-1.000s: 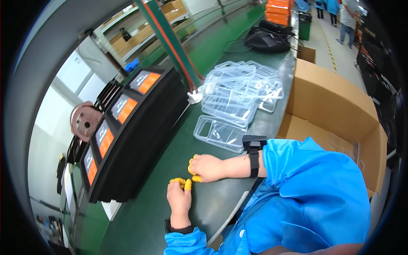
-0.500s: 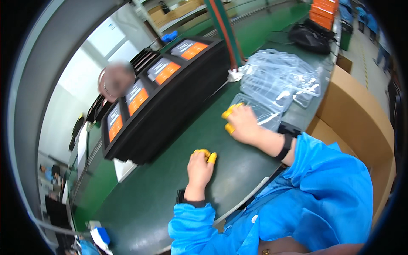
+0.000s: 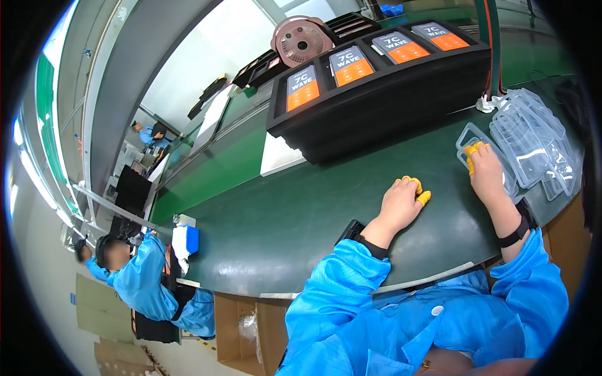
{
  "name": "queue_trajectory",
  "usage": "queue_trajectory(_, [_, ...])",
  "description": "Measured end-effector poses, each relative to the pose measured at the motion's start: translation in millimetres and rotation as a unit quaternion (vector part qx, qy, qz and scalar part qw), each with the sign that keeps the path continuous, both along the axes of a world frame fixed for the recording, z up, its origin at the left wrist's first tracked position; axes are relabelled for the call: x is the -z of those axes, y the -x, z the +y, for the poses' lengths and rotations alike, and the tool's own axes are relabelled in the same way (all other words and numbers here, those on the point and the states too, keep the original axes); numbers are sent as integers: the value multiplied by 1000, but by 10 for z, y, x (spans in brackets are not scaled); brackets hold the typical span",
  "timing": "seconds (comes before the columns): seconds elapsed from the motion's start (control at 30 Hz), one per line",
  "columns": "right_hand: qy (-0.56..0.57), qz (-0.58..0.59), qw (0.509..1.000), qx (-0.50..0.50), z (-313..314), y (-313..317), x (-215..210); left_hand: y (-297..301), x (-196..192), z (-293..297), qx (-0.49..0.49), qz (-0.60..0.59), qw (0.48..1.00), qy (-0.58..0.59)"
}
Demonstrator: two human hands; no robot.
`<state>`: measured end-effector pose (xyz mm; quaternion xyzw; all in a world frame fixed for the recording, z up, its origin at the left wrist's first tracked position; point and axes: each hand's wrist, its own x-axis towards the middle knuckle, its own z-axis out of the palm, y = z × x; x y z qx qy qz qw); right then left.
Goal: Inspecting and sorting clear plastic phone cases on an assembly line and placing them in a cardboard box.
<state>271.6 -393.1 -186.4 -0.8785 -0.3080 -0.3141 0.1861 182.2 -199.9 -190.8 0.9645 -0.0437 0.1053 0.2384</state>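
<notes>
My left hand [image 3: 401, 205] rests on the green work surface [image 3: 301, 219], its fingers loosely bent and its thumb apart, with nothing visible in it. Yellow finger cots cover several of its fingertips. My right hand [image 3: 488, 177], also wearing yellow finger cots, lies over the edge of a clear plastic tray [image 3: 471, 135]. Its fingers are bent but do not look clamped on the tray; their undersides are hidden. Just beyond, to the right, is a loose pile of similar clear trays [image 3: 530, 141].
A long black holder [image 3: 389, 103] with several grey-and-orange boxes [image 3: 354, 66] stands at the back, a round fan [image 3: 302, 44] behind it. Far left, a co-worker in blue [image 3: 150, 279] sits near a blue-and-white object [image 3: 188, 241]. A cardboard box [image 3: 235, 341] stands below the front edge.
My view has swung left, so the holder, trays and both hands appear farther right. The co-worker at the left has come more fully into sight. My hands stay near their places.
</notes>
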Motion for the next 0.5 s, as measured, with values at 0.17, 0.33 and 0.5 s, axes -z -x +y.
queue_trajectory(0.17, [-42, -35, 984, -169, 92, 162, -88, -14, 29, -7, -19, -2, 1000, 9])
queue_trajectory(0.33, [113, 152, 937, -293, 255, 417, 4, -33, 149, 51, 16, -80, 997, 18])
queue_trajectory(0.5, [64, 206, 967, -139, 191, 268, 160, -36, 147, 7, 6, -54, 998, 42])
